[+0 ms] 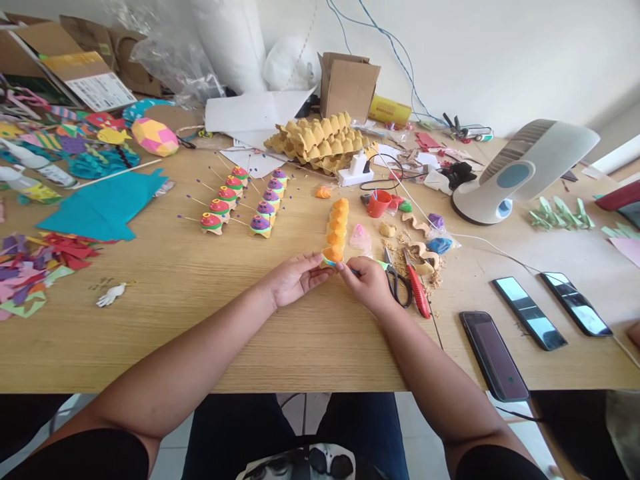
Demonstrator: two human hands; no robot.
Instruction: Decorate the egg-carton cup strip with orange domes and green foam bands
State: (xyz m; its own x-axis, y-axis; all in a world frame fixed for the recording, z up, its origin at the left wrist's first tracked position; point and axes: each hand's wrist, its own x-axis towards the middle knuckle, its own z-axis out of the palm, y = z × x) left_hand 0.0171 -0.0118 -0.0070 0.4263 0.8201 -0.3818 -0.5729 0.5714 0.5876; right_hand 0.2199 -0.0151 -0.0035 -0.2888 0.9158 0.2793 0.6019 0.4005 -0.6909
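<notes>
An orange painted egg-carton strip (337, 229) lies lengthwise on the wooden table (200, 320). My left hand (294, 278) pinches its near end with closed fingers. My right hand (369, 283) is closed too, fingertips at the same near end, gripping a thin stick-like tool I cannot make out clearly. Two rows of finished painted carton cups (245, 200) with pins stand to the left beyond my hands.
Scissors (397, 281) and a red cutter (417, 289) lie right of my right hand. Three phones (530, 323) rest at the right front. A fan (520, 173), raw egg cartons (320, 141), cardboard boxes and coloured paper scraps (40, 267) crowd the back and left.
</notes>
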